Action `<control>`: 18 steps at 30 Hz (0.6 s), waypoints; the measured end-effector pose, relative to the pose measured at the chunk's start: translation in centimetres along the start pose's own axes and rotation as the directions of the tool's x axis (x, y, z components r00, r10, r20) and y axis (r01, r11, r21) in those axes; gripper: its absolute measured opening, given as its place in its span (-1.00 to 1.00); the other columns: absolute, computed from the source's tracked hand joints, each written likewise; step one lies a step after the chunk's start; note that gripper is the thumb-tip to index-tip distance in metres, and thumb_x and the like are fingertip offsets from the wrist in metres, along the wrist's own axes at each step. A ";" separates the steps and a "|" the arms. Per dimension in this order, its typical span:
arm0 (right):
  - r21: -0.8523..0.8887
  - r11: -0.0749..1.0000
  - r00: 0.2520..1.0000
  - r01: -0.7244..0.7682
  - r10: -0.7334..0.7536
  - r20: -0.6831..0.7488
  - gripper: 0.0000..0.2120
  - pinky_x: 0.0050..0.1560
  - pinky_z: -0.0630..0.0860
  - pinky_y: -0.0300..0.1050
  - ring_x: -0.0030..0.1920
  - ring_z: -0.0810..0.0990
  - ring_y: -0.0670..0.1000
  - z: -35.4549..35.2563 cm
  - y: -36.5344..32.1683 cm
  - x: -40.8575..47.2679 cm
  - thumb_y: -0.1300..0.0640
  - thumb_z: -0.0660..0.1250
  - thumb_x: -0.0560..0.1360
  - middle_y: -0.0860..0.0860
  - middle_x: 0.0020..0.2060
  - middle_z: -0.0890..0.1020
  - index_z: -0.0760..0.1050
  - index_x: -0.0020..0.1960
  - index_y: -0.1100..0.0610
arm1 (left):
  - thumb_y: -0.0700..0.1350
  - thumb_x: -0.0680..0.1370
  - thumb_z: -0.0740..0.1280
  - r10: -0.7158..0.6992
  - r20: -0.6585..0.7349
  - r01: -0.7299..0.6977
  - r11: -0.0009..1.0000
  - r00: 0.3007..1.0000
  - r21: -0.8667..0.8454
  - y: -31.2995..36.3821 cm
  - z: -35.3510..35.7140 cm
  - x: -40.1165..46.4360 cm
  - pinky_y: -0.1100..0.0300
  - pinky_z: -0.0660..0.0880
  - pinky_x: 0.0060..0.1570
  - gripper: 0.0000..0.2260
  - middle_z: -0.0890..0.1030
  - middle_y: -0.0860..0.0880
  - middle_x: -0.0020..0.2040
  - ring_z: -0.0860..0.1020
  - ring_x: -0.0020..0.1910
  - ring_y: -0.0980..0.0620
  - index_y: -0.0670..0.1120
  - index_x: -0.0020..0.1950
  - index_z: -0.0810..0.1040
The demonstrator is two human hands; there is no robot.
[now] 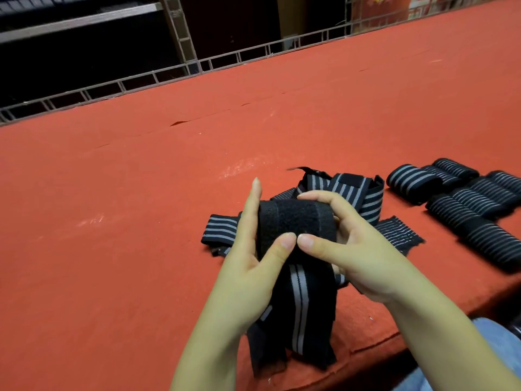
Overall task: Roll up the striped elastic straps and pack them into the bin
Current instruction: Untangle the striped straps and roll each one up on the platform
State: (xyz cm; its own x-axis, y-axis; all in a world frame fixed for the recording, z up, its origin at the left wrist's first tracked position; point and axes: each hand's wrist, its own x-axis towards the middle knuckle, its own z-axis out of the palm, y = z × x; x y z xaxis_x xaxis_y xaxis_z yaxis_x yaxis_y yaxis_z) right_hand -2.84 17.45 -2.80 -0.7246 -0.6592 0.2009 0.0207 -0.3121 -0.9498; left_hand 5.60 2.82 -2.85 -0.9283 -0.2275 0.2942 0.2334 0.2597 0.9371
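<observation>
Several rolled straps lie right of both hands' strap roll.

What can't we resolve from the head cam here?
- Bin: nowhere in the head view, so packing can't be checked.
- Rolled straps: row cut off by the right edge; count unknown.
- Roll in hand: its ends are covered by the left hand and right hand.
- Loose strap pile: overlapping and partly behind the hands; count unclear.

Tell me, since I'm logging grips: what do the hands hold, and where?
Both hands hold one striped strap by its rolled-up end: left hand and right hand at its sides, thumbs in front.
</observation>
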 end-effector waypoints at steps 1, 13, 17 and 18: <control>0.003 1.000 1.000 0.015 -0.015 -0.023 -0.56 -0.22 0.57 -0.21 -0.03 0.67 -0.01 0.0 0.1 0.0 0.16 0.51 0.32 -0.04 -0.03 0.66 0.53 0.13 -0.15 | 0.21 0.45 0.35 -0.022 0.023 0.022 1.000 1.000 0.015 0.1 0.0 0.1 0.02 0.23 0.51 -0.34 0.23 0.32 0.52 0.23 0.50 0.27 0.60 0.38 0.05; -0.014 0.941 0.919 0.338 -0.333 -0.209 -0.56 -0.10 0.54 -0.28 -0.09 0.60 -0.15 0.7 -1.0 1.3 0.17 0.53 0.25 -0.14 -0.15 0.63 0.50 0.05 -0.10 | -0.05 0.50 0.40 -0.062 0.071 0.075 0.978 0.996 -0.193 -1.4 0.3 1.3 -0.22 0.28 0.43 -0.38 0.50 -0.05 0.42 0.46 0.40 -0.11 0.04 0.53 0.29; -0.101 0.934 0.904 0.342 -0.356 -0.238 -0.54 -0.01 0.55 -0.16 -0.03 0.60 -0.09 0.7 0.0 1.3 0.17 0.56 0.28 -0.11 -0.11 0.62 0.51 0.06 -0.20 | -0.05 0.51 0.42 -0.090 0.018 0.092 0.972 0.996 -0.217 -1.1 0.3 1.1 -0.23 0.36 0.38 -0.49 0.58 -0.08 0.32 0.52 0.33 -0.13 0.04 0.45 0.40; -0.139 0.934 0.904 0.329 -0.354 -0.239 -0.55 0.02 0.55 -0.11 -0.02 0.60 -0.07 0.7 0.3 1.2 0.11 0.54 0.27 -0.10 -0.10 0.62 0.50 0.06 -0.23 | 0.01 0.48 0.44 -0.094 -0.002 0.091 0.973 0.996 -0.213 -1.0 0.4 1.1 -0.23 0.37 0.37 -0.47 0.59 -0.08 0.31 0.53 0.33 -0.13 0.05 0.44 0.41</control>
State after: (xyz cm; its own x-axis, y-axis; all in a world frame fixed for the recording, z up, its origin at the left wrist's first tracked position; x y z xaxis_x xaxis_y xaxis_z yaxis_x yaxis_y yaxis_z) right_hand -3.23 16.04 -2.65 -0.8273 -0.3220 0.4604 -0.3149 -0.4129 -0.8546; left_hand 4.23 2.63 -3.57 -0.9454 -0.2529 0.2057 0.2044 0.0320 0.9784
